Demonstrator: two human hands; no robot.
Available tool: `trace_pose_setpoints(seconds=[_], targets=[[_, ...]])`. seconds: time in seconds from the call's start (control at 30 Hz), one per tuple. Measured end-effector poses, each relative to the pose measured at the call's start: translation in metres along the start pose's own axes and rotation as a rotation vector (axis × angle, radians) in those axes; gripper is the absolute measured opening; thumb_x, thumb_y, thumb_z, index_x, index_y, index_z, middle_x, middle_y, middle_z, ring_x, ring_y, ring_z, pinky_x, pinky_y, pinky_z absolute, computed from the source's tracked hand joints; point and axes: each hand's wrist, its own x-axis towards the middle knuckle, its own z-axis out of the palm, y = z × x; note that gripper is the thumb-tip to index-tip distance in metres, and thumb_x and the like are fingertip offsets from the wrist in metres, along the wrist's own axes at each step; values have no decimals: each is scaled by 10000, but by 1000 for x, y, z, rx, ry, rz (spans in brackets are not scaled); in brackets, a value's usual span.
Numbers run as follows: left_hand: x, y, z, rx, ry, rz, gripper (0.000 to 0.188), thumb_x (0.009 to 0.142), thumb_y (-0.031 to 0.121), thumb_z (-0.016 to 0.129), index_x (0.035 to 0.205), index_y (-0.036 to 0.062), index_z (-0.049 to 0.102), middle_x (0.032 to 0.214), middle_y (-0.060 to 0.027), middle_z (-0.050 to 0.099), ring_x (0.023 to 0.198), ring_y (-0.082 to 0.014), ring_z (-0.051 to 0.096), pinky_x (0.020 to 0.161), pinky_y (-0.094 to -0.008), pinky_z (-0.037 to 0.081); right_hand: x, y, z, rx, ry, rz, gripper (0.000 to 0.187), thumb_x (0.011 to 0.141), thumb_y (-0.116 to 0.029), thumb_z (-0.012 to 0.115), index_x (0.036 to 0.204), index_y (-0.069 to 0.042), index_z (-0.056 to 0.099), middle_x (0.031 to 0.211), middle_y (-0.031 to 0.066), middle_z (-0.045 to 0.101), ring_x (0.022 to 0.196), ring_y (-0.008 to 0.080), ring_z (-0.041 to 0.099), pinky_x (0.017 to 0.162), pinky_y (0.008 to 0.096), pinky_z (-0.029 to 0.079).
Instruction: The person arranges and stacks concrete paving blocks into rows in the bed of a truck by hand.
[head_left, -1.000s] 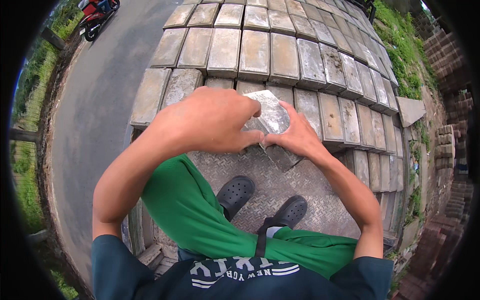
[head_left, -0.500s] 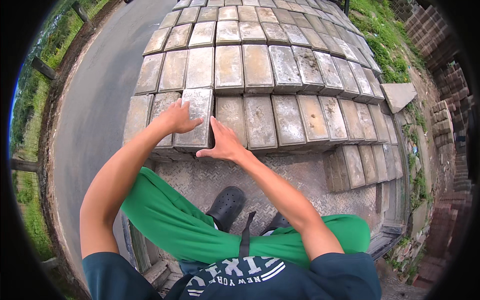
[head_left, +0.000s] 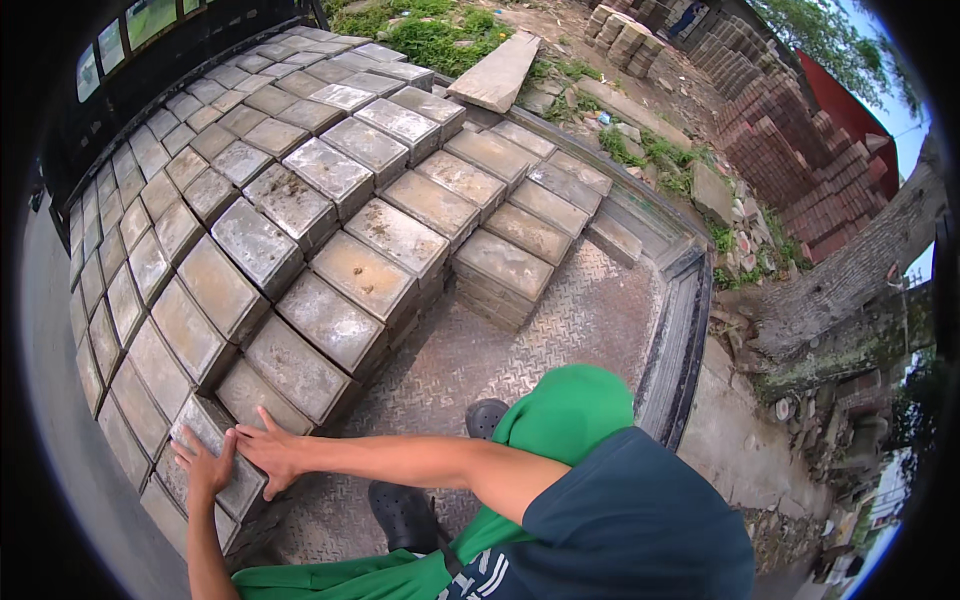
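My left hand [head_left: 206,466] lies on the top of a grey concrete paving block [head_left: 241,488] at the lower left, its fingers spread. Beside it, my right hand [head_left: 273,452] reaches across and rests on the block's right edge, fingers apart and thumb pointing down. The fingertips of the two hands nearly meet. This block stands a little higher than the block [head_left: 262,396] just beyond it. Neither hand is wrapped round anything.
Rows of stacked blocks [head_left: 325,320] fill the truck bed in steps. A shorter stack [head_left: 503,262] stands on the patterned metal floor [head_left: 440,375], near my black clogs [head_left: 402,512]. The bed's side rail [head_left: 672,345] runs along the right. Beyond are a slab [head_left: 497,72] and a tree trunk [head_left: 850,285].
The view has swung to the right, showing the bed's right side and the yard. My hands have come closer together on the block, which appears in about the same place.
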Motion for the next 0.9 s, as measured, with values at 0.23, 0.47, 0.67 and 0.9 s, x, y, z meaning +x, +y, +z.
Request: trace_pose_setpoints(seconds=[0.23, 0.47, 0.67, 0.9], targets=[[4, -4, 4, 95, 22, -164, 1123, 862, 756, 477, 1572, 67, -54, 1609, -293, -90, 1490, -463, -90, 1129, -693, 94, 1, -16, 1, 74, -34, 24, 1336, 569, -632, 820, 1498, 101, 199, 1581, 238, 255, 1491, 399, 165, 1127, 730, 56], [-21, 100, -15, 288, 174, 154, 976, 891, 627, 552, 1562, 34, 164, 1647, -190, 21, 1525, -354, 1, 1089, -739, 150, -49, 65, -7, -292, -51, -129, 1037, 757, -629, 699, 1504, -17, 320, 1577, 131, 319, 1490, 296, 218, 1194, 569, 132], [-55, 168, -30, 219, 121, 521, 980, 865, 585, 622, 1565, 60, 180, 1627, -222, 134, 1507, -376, 140, 1115, -660, 240, -155, 139, -96, -679, -44, -174, 791, 860, -574, 625, 1459, -100, 419, 1557, 106, 363, 1462, 287, 283, 1179, 549, 195], [-77, 221, -35, 195, 124, 788, 946, 868, 511, 657, 1538, 5, 222, 1585, -271, 222, 1468, -417, 236, 1169, -460, 283, -340, 184, -216, -863, 113, 447, 546, 865, -447, 668, 1232, -63, 541, 1152, 97, 577, 1116, 270, 533, 954, 484, 405]])
